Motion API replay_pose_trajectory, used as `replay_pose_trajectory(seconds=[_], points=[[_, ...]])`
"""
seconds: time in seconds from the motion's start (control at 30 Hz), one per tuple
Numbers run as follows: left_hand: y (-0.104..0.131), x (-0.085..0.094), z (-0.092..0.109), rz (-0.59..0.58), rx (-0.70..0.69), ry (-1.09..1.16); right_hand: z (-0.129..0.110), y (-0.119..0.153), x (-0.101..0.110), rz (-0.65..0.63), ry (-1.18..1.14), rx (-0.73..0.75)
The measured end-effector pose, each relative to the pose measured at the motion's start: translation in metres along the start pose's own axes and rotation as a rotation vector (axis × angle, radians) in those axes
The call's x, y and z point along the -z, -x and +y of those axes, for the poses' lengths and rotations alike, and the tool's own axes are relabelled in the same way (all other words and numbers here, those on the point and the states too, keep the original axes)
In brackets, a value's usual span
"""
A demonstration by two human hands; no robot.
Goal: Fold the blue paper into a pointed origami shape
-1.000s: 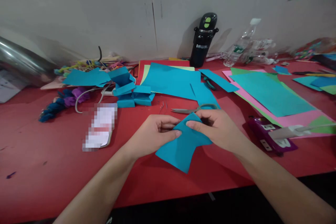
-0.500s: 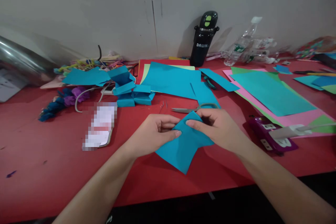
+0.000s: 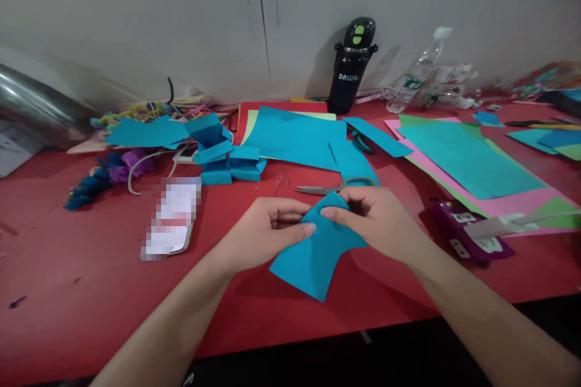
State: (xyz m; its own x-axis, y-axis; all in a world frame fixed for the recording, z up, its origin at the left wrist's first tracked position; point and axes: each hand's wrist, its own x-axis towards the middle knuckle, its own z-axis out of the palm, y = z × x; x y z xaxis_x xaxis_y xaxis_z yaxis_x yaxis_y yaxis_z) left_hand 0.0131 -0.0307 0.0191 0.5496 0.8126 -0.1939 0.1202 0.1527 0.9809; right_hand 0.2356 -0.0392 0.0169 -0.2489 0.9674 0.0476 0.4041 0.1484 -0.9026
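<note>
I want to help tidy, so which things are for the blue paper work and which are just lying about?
Likely for the paper work:
blue paper, held by left hand and right hand
scissors
folded blue pieces

Seemingly just lying about:
phone
black bottle
clear bottle
power strip

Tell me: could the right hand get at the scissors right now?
Probably yes: the scissors lie just beyond the right hand, handle end nearest it, and nothing seems to cover them. That hand pinches a piece of blue paper, though, so it would likely have to let go first.

Slight shift in blue paper point(image 3: 307, 261)
</note>
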Motion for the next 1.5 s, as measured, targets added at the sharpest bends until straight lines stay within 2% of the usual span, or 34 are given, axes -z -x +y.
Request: replay_pose_trajectory(seconds=[0.5, 1.17, 1.5], points=[[-0.0032, 0.0019, -0.0003, -0.030, -0.013, 0.001, 0.0015, -0.0015, 0.0027, -0.096, -0.037, -0.039], [-0.0019, 0.0060, -0.0012, -0.098, 0.001, 0.030, 0.0001, -0.0044, 0.0020, -0.087, -0.049, -0.031], [-0.0011, 0.0067, -0.0028, -0.110, 0.038, 0.009, -0.0009, -0.0067, -0.0009, -0.049, -0.330, -0.090]])
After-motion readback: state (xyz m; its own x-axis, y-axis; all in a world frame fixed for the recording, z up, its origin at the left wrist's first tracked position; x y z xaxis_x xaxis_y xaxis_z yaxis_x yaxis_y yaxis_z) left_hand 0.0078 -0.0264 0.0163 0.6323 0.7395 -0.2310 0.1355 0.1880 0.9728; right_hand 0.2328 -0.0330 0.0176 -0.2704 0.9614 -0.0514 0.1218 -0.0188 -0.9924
